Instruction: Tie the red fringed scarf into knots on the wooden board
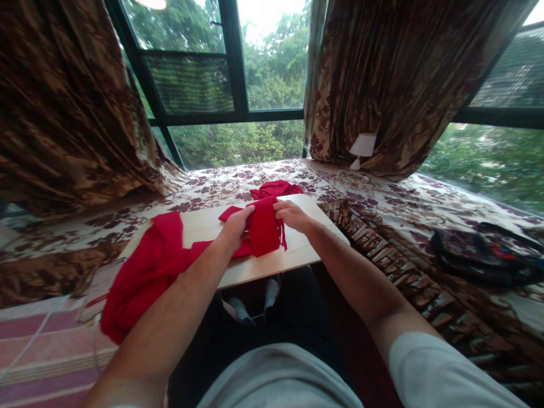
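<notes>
A red scarf point(264, 235) with a fringe at its end lies across a small pale wooden table point(293, 255). My left hand point(237, 228) is closed on the scarf's left side, its thumb on top of the cloth. At the fringed side, my right hand point(292, 215) pinches the upper edge between thumb and fingers. A long red stretch runs under my left forearm to a loose heap point(142, 272), which hangs over the table's left end. Behind the table lies more red cloth point(278, 188); whether it joins the scarf is not visible.
Flowered fabric point(212, 187) covers the ledge below the windows. A small white lamp point(363, 146) stands by the brown curtain point(361, 68). On the right lies a dark bag point(480, 260). Striped cloth point(38, 351) is at the lower left, and my feet show under the table.
</notes>
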Action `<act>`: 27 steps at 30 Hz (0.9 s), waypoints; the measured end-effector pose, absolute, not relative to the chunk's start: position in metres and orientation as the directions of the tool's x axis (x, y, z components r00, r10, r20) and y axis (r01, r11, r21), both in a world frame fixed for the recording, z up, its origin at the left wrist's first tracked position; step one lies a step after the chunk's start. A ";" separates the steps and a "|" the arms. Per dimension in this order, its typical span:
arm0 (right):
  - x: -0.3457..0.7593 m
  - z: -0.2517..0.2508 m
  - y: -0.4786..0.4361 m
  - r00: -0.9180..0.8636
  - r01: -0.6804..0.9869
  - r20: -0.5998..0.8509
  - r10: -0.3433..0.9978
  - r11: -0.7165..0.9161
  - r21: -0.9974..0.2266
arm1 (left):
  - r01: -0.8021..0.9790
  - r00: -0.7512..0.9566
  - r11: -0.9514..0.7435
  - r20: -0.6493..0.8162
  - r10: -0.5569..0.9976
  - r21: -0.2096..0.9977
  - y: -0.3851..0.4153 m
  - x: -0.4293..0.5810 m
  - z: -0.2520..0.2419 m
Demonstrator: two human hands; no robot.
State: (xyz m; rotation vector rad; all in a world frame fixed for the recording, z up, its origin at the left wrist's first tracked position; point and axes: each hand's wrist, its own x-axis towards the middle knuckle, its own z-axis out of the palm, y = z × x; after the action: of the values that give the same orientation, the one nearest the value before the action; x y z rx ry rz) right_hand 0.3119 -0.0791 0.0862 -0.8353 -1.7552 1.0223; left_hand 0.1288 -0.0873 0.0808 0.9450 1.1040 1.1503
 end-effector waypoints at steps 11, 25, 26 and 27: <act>0.307 0.070 -0.082 -0.172 0.656 0.496 0.851 0.475 -0.587 | -0.200 0.176 0.414 -0.383 0.907 0.888 -0.103 0.123 0.065; 0.358 0.081 -0.097 -0.736 0.662 -0.487 0.469 0.354 -0.660 | -0.619 0.061 0.016 0.028 0.998 0.785 -0.075 0.094 0.133; 0.358 0.082 -0.098 -0.731 0.678 -0.533 0.425 0.365 -0.638 | -0.610 0.058 -0.018 0.067 0.996 0.792 -0.072 0.093 0.141; 0.357 0.084 -0.099 -0.716 0.695 -0.548 0.432 0.369 -0.617 | -0.597 0.059 -0.047 0.103 0.993 0.801 -0.070 0.092 0.149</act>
State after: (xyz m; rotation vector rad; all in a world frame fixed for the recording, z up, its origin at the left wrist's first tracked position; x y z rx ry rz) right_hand 0.3567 -0.0994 0.0839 -1.2048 -2.8317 1.5380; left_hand 0.0918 -0.0704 0.1494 0.8222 0.6305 1.4366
